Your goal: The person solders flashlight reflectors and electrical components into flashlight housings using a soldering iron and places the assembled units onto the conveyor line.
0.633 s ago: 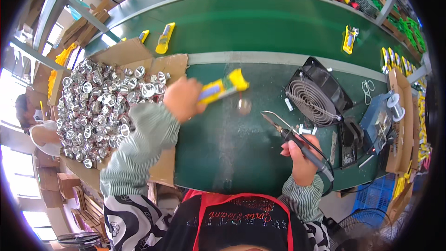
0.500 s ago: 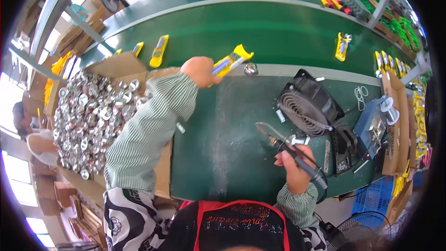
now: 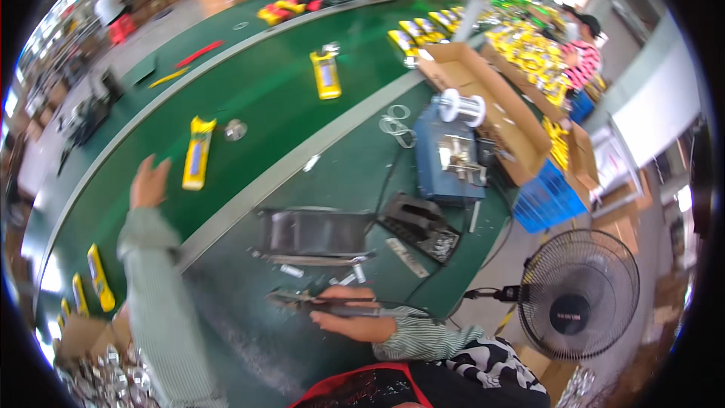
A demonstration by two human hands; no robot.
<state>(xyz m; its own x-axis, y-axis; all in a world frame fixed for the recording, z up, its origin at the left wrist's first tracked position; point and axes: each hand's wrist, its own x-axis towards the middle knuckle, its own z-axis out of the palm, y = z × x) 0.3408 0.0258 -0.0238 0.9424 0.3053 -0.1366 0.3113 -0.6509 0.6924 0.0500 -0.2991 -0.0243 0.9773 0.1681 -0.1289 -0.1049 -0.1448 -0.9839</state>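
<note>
My left hand (image 3: 149, 183) reaches over the green belt with its fingers apart and nothing in them. Just to its right lies a yellow plastic housing (image 3: 195, 157) with a bluish strip in it. A small shiny silver round part (image 3: 235, 130) sits beside that housing. My right hand (image 3: 353, 313) is wrapped round a soldering iron (image 3: 298, 301), whose tip points left above the dark green workbench (image 3: 234, 287); the tip is blurred. A black fan-like unit (image 3: 317, 233) and several small white pieces (image 3: 291, 270) lie just beyond this hand.
Another yellow housing (image 3: 326, 75) rests farther along the belt (image 3: 264, 83). At right stand a blue machine with a wire spool (image 3: 462, 108), a long cardboard box (image 3: 483, 106), a blue crate (image 3: 547, 196) and a floor fan (image 3: 580, 295). Silver parts (image 3: 113, 378) fill a box lower left.
My left hand has let go of the yellow housing, which now lies on the belt. The view has swung to the right. My right hand still holds the soldering iron.
</note>
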